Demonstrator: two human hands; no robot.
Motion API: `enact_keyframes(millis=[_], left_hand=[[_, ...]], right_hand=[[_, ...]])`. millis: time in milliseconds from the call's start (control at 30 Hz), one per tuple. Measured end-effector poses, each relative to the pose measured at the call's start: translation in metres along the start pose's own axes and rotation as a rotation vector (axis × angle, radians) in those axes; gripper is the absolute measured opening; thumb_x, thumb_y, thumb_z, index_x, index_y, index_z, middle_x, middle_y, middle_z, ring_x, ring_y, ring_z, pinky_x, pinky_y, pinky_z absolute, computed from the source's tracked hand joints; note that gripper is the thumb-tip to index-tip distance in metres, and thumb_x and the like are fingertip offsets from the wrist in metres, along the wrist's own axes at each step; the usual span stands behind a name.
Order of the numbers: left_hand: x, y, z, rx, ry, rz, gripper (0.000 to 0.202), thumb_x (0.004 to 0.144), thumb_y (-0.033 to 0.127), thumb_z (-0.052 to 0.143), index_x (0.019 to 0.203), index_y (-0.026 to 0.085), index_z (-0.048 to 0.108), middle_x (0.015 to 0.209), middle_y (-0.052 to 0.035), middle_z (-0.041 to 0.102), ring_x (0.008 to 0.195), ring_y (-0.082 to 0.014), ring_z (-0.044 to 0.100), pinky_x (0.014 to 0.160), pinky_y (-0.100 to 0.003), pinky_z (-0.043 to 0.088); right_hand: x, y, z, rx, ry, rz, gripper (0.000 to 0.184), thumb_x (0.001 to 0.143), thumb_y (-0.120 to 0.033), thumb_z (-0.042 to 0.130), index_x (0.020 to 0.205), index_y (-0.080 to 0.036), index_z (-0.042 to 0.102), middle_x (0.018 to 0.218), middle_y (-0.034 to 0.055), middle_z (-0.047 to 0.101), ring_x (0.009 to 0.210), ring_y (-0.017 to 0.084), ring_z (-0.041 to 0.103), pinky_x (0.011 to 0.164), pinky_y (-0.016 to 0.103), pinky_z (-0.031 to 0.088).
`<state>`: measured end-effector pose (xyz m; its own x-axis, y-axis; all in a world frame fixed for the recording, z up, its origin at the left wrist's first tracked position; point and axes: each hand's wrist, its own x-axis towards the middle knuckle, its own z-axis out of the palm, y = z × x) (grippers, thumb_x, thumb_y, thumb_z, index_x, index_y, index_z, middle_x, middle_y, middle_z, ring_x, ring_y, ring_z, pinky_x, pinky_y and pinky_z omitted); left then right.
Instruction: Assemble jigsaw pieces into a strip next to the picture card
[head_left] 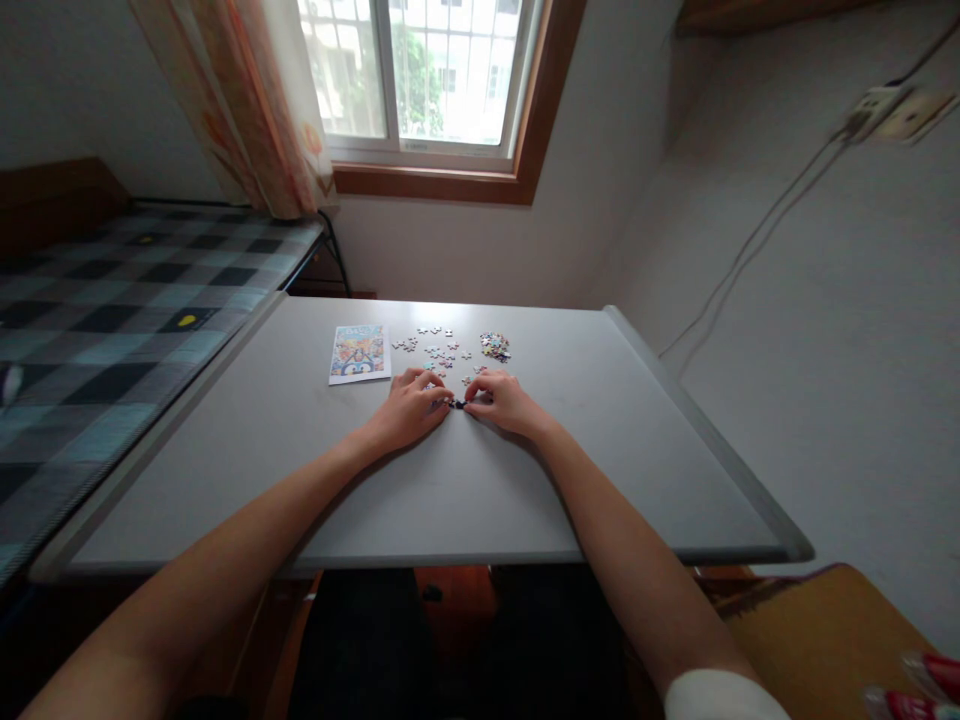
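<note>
Left hand (414, 405) and right hand (501, 400) partly hide dark pieces (460, 405) too small for me to make out; the bed (142, 275) is cut off at nine o'clock, blurred red things (911, 706) at four.

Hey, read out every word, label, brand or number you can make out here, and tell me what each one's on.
None can be read for certain.
Picture sheet: apparent lettering along its top, too small and blurred to read.
Window's lower rail: a faint mark, too small to read.
Puzzle pieces: colourful print, no legible text.
</note>
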<state>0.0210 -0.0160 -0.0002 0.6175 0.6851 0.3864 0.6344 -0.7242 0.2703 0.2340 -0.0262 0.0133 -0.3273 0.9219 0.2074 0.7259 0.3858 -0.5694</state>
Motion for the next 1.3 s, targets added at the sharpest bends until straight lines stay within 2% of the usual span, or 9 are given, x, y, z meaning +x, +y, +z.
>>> enact_keyframes(millis=[133,233,367,733,933,1167,1300], left_hand=[[0.000,-0.001,0.001,-0.003,0.007,-0.016,0.025,0.090,0.033,0.055,0.108,0.025,0.070,0.110,-0.0063,0.063,0.111,-0.0263,0.045,0.097,-0.045,0.039],[-0.001,-0.002,0.001,-0.014,0.009,-0.005,0.023,0.090,0.033,0.055,0.104,0.026,0.071,0.110,-0.0059,0.063,0.111,-0.0263,0.045,0.097,-0.046,0.039],[-0.001,-0.003,0.002,-0.023,0.018,0.006,0.021,0.090,0.032,0.055,0.101,0.026,0.072,0.109,-0.0055,0.063,0.111,-0.0259,0.045,0.097,-0.046,0.039],[0.001,0.001,-0.001,-0.052,-0.011,-0.015,0.015,0.086,0.026,0.057,0.094,0.023,0.070,0.109,-0.0059,0.063,0.111,-0.0261,0.044,0.098,-0.045,0.039],[0.001,0.002,-0.002,-0.067,-0.026,-0.026,0.012,0.081,0.026,0.059,0.091,0.023,0.066,0.108,-0.0053,0.062,0.112,-0.0263,0.045,0.099,-0.045,0.038],[0.002,0.001,-0.003,-0.092,-0.031,-0.051,0.013,0.077,0.028,0.063,0.088,0.022,0.062,0.104,-0.0043,0.063,0.112,-0.0267,0.045,0.100,-0.045,0.037],[0.003,0.000,-0.003,-0.108,-0.034,-0.041,0.013,0.076,0.029,0.064,0.088,0.023,0.061,0.101,-0.0036,0.063,0.111,-0.0261,0.045,0.099,-0.044,0.037]], right_hand=[[0.000,0.002,-0.002,-0.002,0.000,0.010,0.006,0.072,-0.018,0.074,0.078,-0.019,0.071,0.083,0.0025,0.064,0.082,0.017,0.055,0.081,0.032,0.038],[0.000,0.004,-0.006,0.035,0.032,0.011,0.003,0.078,-0.019,0.068,0.078,-0.020,0.071,0.084,0.0030,0.066,0.083,0.017,0.057,0.082,0.032,0.039],[0.001,0.004,-0.010,0.027,0.095,0.034,0.013,0.086,-0.023,0.059,0.080,-0.019,0.071,0.085,0.0046,0.068,0.085,0.018,0.059,0.083,0.033,0.040],[0.001,0.004,-0.004,0.024,0.097,-0.002,0.012,0.084,-0.020,0.060,0.081,-0.019,0.072,0.085,0.0041,0.068,0.079,0.016,0.059,0.080,0.031,0.040],[-0.001,0.005,-0.004,0.011,0.052,-0.067,0.009,0.082,-0.020,0.063,0.083,-0.020,0.072,0.084,0.0034,0.068,0.084,0.017,0.058,0.082,0.031,0.040],[-0.001,0.002,0.000,0.027,0.063,-0.088,0.010,0.084,-0.020,0.062,0.084,-0.020,0.072,0.083,0.0035,0.066,0.084,0.017,0.057,0.080,0.031,0.040],[-0.001,-0.002,0.007,0.005,0.074,-0.123,0.008,0.083,-0.021,0.064,0.083,-0.021,0.072,0.085,0.0043,0.066,0.088,0.018,0.056,0.084,0.034,0.039]])
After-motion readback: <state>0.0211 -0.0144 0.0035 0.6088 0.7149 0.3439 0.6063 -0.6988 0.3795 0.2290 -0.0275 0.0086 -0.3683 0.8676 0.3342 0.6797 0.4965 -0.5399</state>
